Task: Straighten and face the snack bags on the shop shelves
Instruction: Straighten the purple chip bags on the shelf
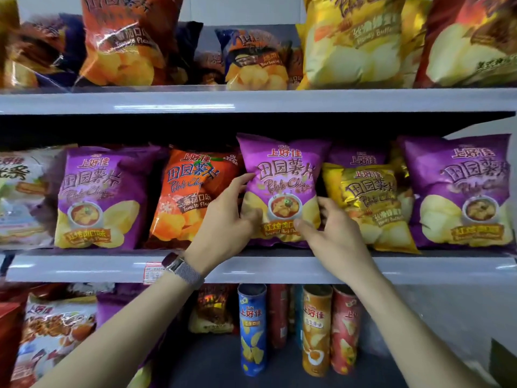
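Head view: purple chip bag [279, 175] is standing upright at the centre of the middle shelf [391, 268]. Left hand [221, 219] and right hand [333, 231] are gripping its lower side edges. Likely light, puffy, slippery, with fragile contents; a gentle hold at the edges is suiting it.

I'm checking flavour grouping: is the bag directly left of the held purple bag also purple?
No: left of the purple bag, gripped by the left hand and right hand, stands an orange bag.

On the middle shelf [265, 268], your braised pork bag [282, 177] stands between the tomato bag [190, 197] on its left and the honey butter bag [369, 203] on its right.
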Available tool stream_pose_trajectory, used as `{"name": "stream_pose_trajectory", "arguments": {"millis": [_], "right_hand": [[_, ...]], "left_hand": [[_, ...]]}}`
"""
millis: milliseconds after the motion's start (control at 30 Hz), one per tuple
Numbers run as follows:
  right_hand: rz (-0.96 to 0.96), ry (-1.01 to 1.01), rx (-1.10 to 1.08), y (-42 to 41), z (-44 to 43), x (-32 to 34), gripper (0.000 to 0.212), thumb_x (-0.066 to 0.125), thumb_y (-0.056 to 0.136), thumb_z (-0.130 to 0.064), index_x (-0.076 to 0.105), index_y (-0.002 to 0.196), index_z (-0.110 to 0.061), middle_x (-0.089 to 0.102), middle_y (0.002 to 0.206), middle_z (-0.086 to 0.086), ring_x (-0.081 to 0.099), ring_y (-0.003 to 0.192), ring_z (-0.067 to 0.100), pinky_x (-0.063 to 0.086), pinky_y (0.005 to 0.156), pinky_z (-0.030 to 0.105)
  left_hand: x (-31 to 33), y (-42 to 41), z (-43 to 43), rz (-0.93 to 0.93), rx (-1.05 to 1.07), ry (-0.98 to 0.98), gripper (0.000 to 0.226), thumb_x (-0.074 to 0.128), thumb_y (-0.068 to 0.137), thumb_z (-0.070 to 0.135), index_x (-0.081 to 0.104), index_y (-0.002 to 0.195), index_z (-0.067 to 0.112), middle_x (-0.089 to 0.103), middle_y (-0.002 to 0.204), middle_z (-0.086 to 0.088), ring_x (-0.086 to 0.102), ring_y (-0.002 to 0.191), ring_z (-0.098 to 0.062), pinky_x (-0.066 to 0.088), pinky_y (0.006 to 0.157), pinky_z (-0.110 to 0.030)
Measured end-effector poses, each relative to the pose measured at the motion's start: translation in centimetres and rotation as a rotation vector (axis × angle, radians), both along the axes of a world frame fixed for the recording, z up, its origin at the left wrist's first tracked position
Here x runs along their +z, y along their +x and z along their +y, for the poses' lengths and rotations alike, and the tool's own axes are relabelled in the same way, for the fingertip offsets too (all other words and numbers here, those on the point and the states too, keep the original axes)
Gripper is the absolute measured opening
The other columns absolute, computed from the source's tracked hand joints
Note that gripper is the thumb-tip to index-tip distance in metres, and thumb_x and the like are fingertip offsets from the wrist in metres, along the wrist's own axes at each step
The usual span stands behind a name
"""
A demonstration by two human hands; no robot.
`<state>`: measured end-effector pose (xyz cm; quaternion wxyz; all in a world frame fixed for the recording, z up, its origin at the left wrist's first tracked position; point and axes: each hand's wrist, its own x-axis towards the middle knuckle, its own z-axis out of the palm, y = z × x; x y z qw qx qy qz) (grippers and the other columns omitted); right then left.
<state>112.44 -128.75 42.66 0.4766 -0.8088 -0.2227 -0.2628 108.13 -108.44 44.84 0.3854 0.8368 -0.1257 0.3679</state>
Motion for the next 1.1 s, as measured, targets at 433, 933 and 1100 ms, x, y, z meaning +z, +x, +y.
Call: {"name": "stream_pose_trajectory", "arguments": {"millis": [433,933,1100], "right_hand": [[-0.107,-0.111,-0.141,-0.3,0.6,-0.5,0.077,0.064,0.101,-0.029,0.019,0.164,-0.023,0.055,0.146,0.002,0.05,0.133,0.024,0.044,0.111,0.04],[-0.212,-0.193,-0.188,-0.7,1.3,-1.3,0.075,0.056,0.104,-0.031,0.014,0.165,-0.017,0.052,0.148,0.007,0.06,0.12,0.026,0.054,0.097,0.043],[-0.244,-0.25,-0.216,-0.6,1.1,-1.7,0.076,0.056,0.104,-0.033,0.014,0.165,-0.015,0.053,0.147,0.008,0.06,0.12,0.026,0.054,0.092,0.039]], "left_hand": [[-0.7,0.3,0.0,0.092,-0.01,0.089,0.069,0.057,0.099,0.033,0.026,0.16,0.041,0.055,0.143,0.006,0.063,0.121,-0.016,0.056,0.101,-0.049],[-1.1,1.4,-0.4,0.063,0.019,0.208,0.071,0.054,0.106,0.021,0.017,0.167,0.027,0.055,0.143,0.004,0.057,0.117,-0.01,0.043,0.095,-0.026],[-1.7,1.6,-0.5,0.046,0.052,0.242,0.073,0.053,0.107,0.024,0.012,0.168,0.028,0.05,0.151,0.002,0.06,0.111,-0.01,0.046,0.093,-0.027]]}}
